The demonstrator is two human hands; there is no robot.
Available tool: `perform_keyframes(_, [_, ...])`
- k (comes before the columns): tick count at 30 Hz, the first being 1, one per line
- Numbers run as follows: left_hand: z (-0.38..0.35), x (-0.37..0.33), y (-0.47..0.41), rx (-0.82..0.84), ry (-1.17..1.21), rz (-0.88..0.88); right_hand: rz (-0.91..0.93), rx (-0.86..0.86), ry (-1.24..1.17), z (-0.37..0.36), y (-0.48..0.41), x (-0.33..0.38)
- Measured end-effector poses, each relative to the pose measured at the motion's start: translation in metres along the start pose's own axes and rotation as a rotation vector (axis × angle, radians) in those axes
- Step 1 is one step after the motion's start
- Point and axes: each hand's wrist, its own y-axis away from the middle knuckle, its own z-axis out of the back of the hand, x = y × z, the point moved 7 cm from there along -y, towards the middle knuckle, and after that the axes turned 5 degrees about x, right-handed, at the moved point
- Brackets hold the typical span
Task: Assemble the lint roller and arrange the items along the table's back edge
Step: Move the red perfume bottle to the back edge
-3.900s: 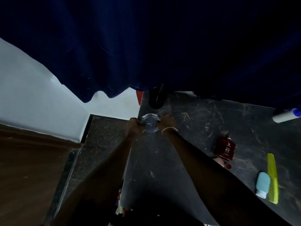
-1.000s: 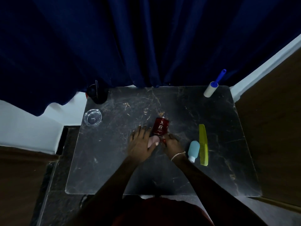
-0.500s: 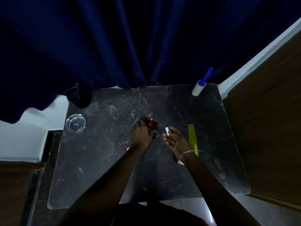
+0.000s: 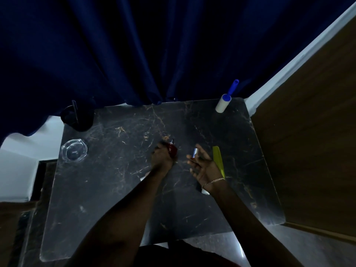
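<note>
At desk (image 4: pixel 115 180) centre: your left grip (image 4: pixel 160 158) clasps red perfume bottle (image 4: pixel 172 150), neck aimed at back edge straight ahead; right grip (image 4: pixel 204 166) pinches small silvery piece (image 4: pixel 195 152), nearer lint roller (image 4: pixel 223 103).

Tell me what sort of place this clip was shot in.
Probably a bedroom or hotel-room corner: a small dark marbled table against a navy curtain, with grooming things such as a lint roller, a comb and a red bottle.
</note>
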Motion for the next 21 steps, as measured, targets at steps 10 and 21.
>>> perform_keyframes(10, [0.022,-0.01,0.054,0.081,0.754,-0.128,0.131,0.022,-0.076,-0.005,0.019,0.023])
perform_keyframes(21, [0.064,-0.011,0.221,0.626,1.479,-0.244,0.217,0.158,0.064,-0.076,0.074,0.046])
